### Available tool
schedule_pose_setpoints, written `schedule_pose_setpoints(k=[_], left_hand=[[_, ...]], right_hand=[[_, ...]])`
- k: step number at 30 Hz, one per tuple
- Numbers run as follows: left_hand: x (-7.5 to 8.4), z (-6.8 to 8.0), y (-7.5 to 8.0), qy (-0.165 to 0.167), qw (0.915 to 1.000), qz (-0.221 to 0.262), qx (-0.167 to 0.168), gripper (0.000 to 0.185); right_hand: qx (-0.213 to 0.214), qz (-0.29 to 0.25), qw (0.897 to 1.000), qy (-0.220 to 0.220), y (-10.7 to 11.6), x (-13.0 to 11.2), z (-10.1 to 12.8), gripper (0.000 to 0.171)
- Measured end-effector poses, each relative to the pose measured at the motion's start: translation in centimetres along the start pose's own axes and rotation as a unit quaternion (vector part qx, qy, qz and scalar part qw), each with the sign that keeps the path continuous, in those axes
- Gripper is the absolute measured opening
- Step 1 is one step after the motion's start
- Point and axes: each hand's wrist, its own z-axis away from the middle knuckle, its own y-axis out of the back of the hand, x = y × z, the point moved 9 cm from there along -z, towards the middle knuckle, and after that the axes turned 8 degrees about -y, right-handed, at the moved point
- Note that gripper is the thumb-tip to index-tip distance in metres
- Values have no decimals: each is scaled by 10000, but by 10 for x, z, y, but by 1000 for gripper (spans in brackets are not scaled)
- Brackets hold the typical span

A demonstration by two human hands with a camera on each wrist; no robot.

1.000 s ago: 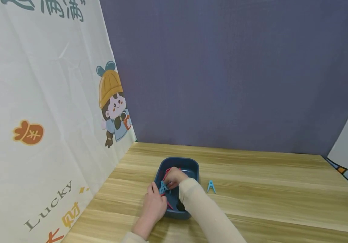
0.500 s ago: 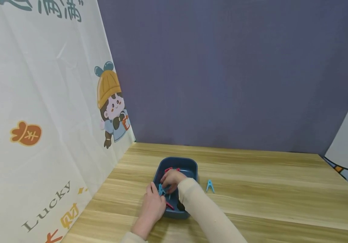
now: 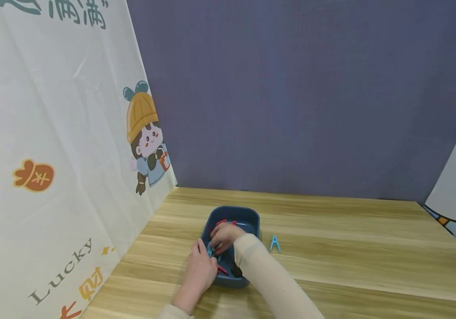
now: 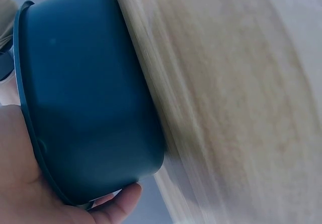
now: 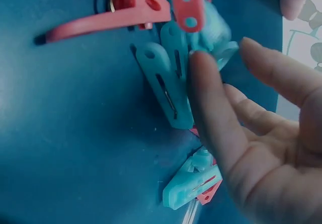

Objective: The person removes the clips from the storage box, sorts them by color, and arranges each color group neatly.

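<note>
My left hand [image 3: 202, 264] grips the near left side of a dark blue plastic box [image 3: 239, 282], fingers along the rim. In the left wrist view the box's outer wall [image 4: 90, 98] fills the left side, with a fingertip showing below its corner. My right hand [image 3: 226, 237] reaches inside the box. The right wrist view shows its thumb and fingers apart, fingertips right at light blue clothespins [image 5: 163, 85], one of them blurred. Red clothespins [image 5: 105, 22] lie beside these, and another blue clothespin [image 5: 188, 186] lies lower down over a red one.
A single blue clothespin [image 3: 275, 244] lies on the wooden table [image 3: 347, 248], right of the box. A white printed sheet [image 3: 68, 133] borders the table on the left, and a dark grey-blue panel [image 3: 291, 97] stands behind it.
My right fingers have loosened, and the blue clothespin at them has sunk lower into the box beside my left hand. The left hand stays at the rim.
</note>
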Motion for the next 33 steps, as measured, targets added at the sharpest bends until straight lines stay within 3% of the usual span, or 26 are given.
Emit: schedule_pose_setpoints(k=[6, 12, 14, 18, 21, 23, 27, 33], left_hand=[[6, 1, -1, -98, 9999, 31, -2, 61], [6, 0, -4, 13, 9999, 140, -54, 62], [5, 0, -5, 46, 9999, 132, -41, 62], [5, -1, -5, 22, 9999, 117, 43, 62], [4, -1, -4, -4, 9999, 105, 88, 62], [3, -1, -3, 6, 9999, 63, 96, 62], [2, -1, 0, -14, 9999, -14, 166, 62], [2, 1, 3, -140, 9994, -89, 303, 62]], right_hand=[[-162, -117, 9998, 6, 0, 4, 0, 44], [-99, -195, 9997, 67, 9, 6, 1, 44], [-22, -216, 9997, 87, 13, 5, 3, 38], [110, -169, 9996, 181, 21, 0, 7, 6], [120, -314, 9989, 320, 28, -5, 13, 13], [112, -472, 9979, 439, 32, -10, 18, 3], [157, -759, 9950, 636, 43, -18, 26, 32], [380, -1042, 9911, 743, 60, -21, 34, 42]])
